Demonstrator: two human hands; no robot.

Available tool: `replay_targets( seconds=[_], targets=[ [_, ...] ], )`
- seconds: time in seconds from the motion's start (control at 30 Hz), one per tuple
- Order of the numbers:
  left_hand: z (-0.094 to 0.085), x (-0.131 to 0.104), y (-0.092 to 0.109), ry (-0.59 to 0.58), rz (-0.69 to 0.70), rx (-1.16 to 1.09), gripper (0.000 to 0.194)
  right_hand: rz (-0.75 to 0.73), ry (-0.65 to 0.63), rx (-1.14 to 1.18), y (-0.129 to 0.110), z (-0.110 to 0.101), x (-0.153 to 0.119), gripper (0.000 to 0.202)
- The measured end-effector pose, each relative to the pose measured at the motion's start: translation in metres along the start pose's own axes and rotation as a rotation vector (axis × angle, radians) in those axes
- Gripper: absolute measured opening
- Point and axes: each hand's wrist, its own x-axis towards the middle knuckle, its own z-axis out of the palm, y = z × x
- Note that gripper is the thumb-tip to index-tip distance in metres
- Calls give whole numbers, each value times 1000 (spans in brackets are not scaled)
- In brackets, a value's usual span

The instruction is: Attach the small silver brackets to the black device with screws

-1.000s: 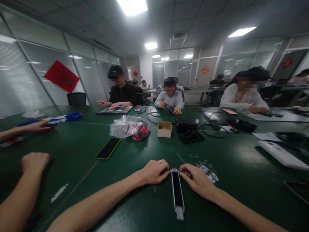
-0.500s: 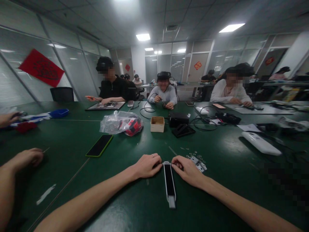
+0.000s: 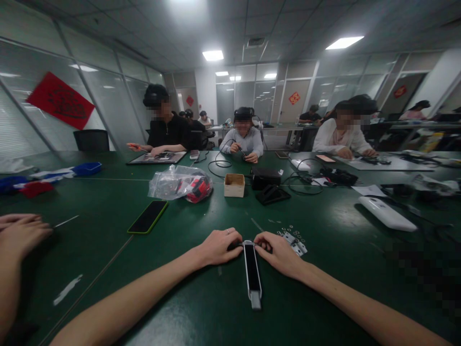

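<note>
Curled nearly closed, your left hand (image 3: 222, 247) and right hand (image 3: 278, 250) flank the far end of the slim device (image 3: 252, 269) on the green table (image 3: 288, 312), probably steadying it, though I cannot tell whether either grips.

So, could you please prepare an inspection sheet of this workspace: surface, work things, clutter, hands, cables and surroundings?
Surface: green table, with a seam and a torn white strip at left.
Work things: slim black-and-white piece lying between the forearms; metal plates and small rings beyond the right hand.
Clutter: green-edged phone, clear plastic bag, small open box, black box.
Hands: left hand and right at the piece's far end; exact grip unclear.
Cables: black cables looped loosely right of the black box.
Surroundings: people seated across; another person's hands at far left.
</note>
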Motion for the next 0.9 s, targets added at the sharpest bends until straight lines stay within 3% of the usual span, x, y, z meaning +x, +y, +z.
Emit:
replay_targets(
  seconds=[0.5, 0.9],
  targets=[
    [4, 1, -3, 21, 18, -2, 19, -3, 16, -9, 0, 0, 0, 13],
    [-4, 1, 3, 3, 26, -9, 13, 23, 0, 7, -8, -6, -1, 11]
  ],
)
